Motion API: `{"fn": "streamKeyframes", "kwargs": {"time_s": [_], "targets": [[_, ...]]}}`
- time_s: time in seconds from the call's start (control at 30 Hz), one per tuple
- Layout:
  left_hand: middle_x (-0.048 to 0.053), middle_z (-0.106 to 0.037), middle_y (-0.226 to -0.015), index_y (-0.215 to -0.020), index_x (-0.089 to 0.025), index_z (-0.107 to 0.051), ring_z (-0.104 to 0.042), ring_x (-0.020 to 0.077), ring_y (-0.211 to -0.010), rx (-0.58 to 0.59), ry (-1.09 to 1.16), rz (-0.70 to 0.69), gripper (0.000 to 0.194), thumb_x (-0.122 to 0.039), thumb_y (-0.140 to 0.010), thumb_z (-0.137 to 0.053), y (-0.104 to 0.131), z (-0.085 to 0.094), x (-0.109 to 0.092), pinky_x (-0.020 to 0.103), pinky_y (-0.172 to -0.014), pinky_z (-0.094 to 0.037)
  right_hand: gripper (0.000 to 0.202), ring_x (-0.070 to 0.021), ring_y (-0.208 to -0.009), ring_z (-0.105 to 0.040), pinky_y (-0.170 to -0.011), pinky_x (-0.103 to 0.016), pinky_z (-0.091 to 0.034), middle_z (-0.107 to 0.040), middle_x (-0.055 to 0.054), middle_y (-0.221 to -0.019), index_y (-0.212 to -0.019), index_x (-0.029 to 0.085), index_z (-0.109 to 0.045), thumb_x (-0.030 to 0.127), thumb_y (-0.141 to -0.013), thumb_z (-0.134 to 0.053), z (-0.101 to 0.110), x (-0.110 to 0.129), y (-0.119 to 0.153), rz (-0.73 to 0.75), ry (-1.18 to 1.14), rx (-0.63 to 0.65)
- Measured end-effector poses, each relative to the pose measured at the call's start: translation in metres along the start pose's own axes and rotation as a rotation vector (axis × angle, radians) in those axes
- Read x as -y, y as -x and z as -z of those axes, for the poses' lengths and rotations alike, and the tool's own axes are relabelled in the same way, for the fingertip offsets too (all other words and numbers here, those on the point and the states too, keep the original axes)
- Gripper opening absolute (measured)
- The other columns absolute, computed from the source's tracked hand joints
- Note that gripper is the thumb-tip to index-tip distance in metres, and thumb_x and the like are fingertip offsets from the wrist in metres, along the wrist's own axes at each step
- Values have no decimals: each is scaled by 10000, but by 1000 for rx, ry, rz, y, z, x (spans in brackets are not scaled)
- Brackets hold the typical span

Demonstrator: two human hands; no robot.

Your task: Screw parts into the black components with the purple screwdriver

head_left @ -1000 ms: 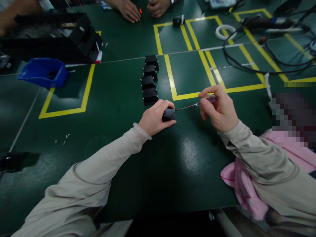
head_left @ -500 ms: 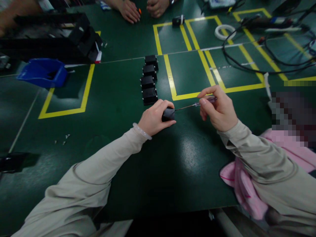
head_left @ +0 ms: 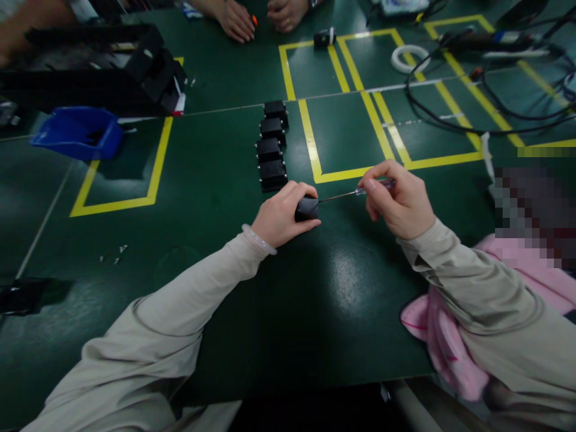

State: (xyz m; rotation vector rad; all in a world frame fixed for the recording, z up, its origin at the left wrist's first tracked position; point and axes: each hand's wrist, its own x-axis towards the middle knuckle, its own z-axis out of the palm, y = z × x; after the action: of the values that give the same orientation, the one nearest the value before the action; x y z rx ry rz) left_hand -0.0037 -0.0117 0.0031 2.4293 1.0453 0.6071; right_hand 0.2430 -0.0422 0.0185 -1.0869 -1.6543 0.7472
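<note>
My left hand is closed around a small black block and holds it against the green tabletop. A screwdriver with a clear handle lies in the closed fingers of my right hand. Its thin shaft points left, and the tip meets the block's right side; the exact contact point is too small to make out. Just beyond my left hand stands a row of several similar black blocks with small shiny screws at their sides.
Loose screws lie at left. A blue bin stands by a long black rack. White tape roll, black cable and pink cloth are at right. A co-worker's hands rest across the table.
The fingers of my right hand have shifted slightly on the screwdriver handle, with the index finger curling in closer. My left hand and the black block stay in place.
</note>
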Motion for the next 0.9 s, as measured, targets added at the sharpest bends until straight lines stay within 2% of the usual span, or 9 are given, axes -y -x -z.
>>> {"fn": "streamKeyframes", "kwargs": {"time_s": [0.2, 0.4, 0.57, 0.77, 0.9], "targets": [[52, -627, -1138, -1142, -216, -550, -641, 239, -1056, 0, 7, 5, 409, -294, -825, -797, 0, 0, 0, 398, -903, -538, 244, -85, -362, -489, -334, -250, -359, -522, 74, -531, -954, 255, -548, 485, -965, -632, -1, 1, 0, -18, -43, -10], [49, -630, -1134, -1139, -222, -548, -639, 236, -1053, -6, 7, 7, 405, -289, -822, -791, 0, 0, 0, 398, -910, -536, 257, -77, -343, -447, -341, -251, -338, -453, 89, -474, -897, 244, -546, 479, -993, -589, 0, -2, 1, -38, -44, 16], [51, -629, -1133, -1146, -216, -552, -638, 235, -1058, -5, 9, 0, 405, -293, -827, -789, 0, 0, 0, 397, -917, -532, 266, -85, -361, -485, -339, -253, -348, -510, 83, -528, -971, 255, -540, 508, -966, -622, -1, 0, 0, -21, -53, -16], [50, -631, -1139, -1144, -218, -558, -636, 238, -1064, -1, 1, 9, 403, -300, -825, -789, -1, 1, -1, 402, -924, -530, 303, -84, -330, -456, -329, -251, -326, -444, 93, -460, -869, 244, -539, 521, -985, -580, 0, 0, -1, -28, -19, 10], [50, -631, -1131, -1141, -214, -558, -637, 239, -1062, -1, 0, 11, 405, -292, -821, -794, -1, 1, -1, 401, -923, -531, 281, -95, -345, -462, -341, -266, -335, -477, 90, -486, -920, 258, -536, 526, -971, -603, 0, -1, -1, -47, -39, -12]]}}
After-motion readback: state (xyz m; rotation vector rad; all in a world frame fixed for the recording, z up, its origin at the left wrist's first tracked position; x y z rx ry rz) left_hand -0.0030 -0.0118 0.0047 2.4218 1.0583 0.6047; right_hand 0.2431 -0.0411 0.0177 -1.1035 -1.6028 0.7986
